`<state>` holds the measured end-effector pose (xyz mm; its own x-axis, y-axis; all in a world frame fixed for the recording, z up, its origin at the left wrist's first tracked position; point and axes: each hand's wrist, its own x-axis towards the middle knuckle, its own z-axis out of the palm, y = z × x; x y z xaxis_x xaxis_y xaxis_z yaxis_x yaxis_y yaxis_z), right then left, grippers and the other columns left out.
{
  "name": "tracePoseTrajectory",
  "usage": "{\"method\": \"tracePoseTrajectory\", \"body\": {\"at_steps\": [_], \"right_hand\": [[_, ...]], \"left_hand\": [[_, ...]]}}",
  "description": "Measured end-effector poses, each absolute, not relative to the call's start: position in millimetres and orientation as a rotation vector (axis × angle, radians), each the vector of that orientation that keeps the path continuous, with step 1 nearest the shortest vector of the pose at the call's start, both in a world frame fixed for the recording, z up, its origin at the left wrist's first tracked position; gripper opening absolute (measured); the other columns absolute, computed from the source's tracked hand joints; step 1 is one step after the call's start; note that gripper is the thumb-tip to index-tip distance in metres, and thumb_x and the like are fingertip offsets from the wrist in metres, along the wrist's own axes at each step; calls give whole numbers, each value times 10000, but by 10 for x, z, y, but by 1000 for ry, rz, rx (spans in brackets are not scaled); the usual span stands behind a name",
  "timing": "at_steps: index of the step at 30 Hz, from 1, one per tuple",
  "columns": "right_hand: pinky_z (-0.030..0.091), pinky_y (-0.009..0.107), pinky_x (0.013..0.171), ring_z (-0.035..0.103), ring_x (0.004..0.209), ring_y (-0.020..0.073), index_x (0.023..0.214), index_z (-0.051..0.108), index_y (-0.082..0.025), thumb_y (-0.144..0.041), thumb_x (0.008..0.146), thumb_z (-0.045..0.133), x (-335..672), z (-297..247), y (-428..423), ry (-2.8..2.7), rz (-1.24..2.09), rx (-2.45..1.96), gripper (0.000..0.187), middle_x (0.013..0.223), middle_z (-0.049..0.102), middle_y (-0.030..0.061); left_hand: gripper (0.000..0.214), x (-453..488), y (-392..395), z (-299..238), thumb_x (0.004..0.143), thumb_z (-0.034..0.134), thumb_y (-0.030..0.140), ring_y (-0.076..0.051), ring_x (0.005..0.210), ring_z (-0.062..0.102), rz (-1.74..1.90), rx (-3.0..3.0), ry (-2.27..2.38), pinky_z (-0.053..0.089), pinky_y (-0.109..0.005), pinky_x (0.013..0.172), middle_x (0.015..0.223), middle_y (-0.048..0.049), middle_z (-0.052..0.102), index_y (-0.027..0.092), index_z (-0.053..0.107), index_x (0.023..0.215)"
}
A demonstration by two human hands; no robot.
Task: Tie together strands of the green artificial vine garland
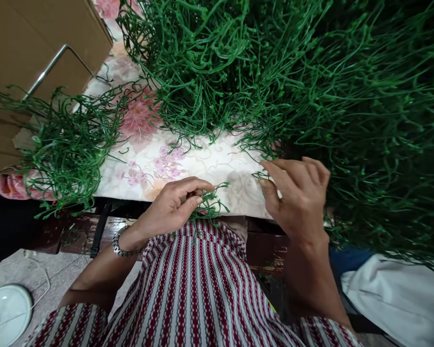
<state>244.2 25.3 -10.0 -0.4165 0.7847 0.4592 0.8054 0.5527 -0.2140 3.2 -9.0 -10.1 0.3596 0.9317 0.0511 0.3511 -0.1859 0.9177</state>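
The left hand [173,205] pinches a small green sprig [211,200] over the floral tablecloth's [202,164] near edge; the right hand [298,193] nips a stem [261,175] at the huge heap [347,96]. Beside the smaller pile [68,144], I'd judge most remains untouched

Floral-clothed table [202,168], cardboard box [21,38] beside it, floor [58,274] possibly stone.

Home workspace, floral tablecloth [217,164], heaped green plastic stems [311,82], cardboard box [25,43], tiled floor [36,270]
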Motion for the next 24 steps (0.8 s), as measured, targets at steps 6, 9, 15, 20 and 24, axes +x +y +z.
{"method": "tracePoseTrajectory", "body": {"at_steps": [6,9,15,20,24], "right_hand": [[453,311,701,543,785,161,939,594,-181,-221,804,566,2019,-34,153,-2164,757,-838,144,827,591,50],[451,319,708,522,784,162,904,573,-150,-269,781,603,1873,-142,157,-2143,873,-792,173,811,573,54],[450,275,660,524,746,139,874,576,-139,-187,812,542,1909,-212,137,-2101,915,-741,85,775,548,48],[423,273,636,501,718,144,794,577,-127,-209,843,486,1959,-139,128,-2313,762,-772,131,743,531,56],[400,251,613,467,690,125,784,549,-134,-213,872,425,1957,-121,181,-2397,960,-577,171,720,490,39]], "left_hand": [[108,161,-174,-116,773,535,87,-100,706,548,1108,1751,1228,441,-202,632,751,-7,598,163,578,837],[105,218,-207,-132,782,525,89,-111,722,546,1199,1721,1230,436,-219,640,751,-15,589,164,575,835],[89,174,-200,-130,807,518,169,-91,642,512,984,1577,1163,411,-200,583,740,-4,552,155,539,891],[149,91,-101,-31,805,504,169,-71,572,417,660,1728,1076,322,-189,534,608,31,449,137,508,660],[276,56,-62,-22,807,495,150,-60,505,364,617,1752,908,280,-194,501,518,42,381,133,445,537]]}}
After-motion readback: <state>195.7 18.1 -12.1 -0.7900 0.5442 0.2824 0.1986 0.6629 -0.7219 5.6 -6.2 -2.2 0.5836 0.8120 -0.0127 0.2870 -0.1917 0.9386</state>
